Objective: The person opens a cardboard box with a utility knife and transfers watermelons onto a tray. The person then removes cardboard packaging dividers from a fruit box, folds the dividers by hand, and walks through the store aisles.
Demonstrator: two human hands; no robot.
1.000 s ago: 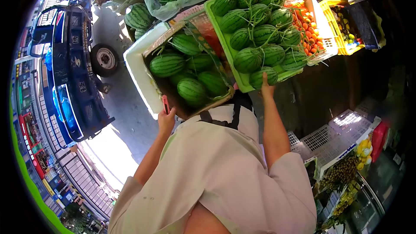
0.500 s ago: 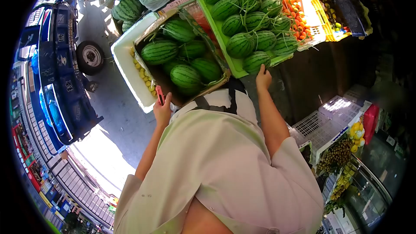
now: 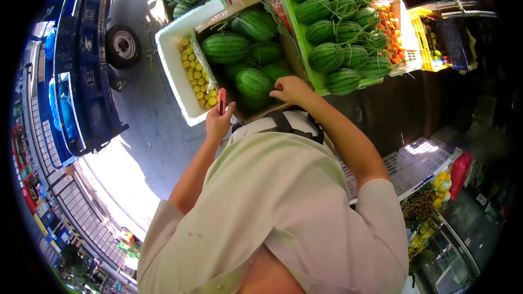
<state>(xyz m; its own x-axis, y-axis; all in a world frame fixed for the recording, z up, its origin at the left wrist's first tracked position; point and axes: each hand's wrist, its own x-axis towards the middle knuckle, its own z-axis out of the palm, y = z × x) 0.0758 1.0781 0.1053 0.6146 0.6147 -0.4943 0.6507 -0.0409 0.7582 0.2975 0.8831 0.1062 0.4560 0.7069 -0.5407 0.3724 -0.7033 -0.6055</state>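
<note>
My left hand is closed round a red box cutter, which points up at the near left corner of a cardboard box. Large striped watermelons fill that box. Over its near right edge is my right hand, its fingers curled together close to a watermelon. Whether anything sits in those fingers is hidden. Right of the box, a green crate holds smaller watermelons with stems, lined up in rows.
A white foam box with small yellow fruit adjoins the cardboard box on the left. Orange-red fruit lies in a pale crate beyond the green one. A blue truck stands left. Plastic crates are at right.
My right hand has left the nearest small watermelon in the green crate and moved left to the cardboard box. My left hand still holds the box cutter. The view has shifted.
</note>
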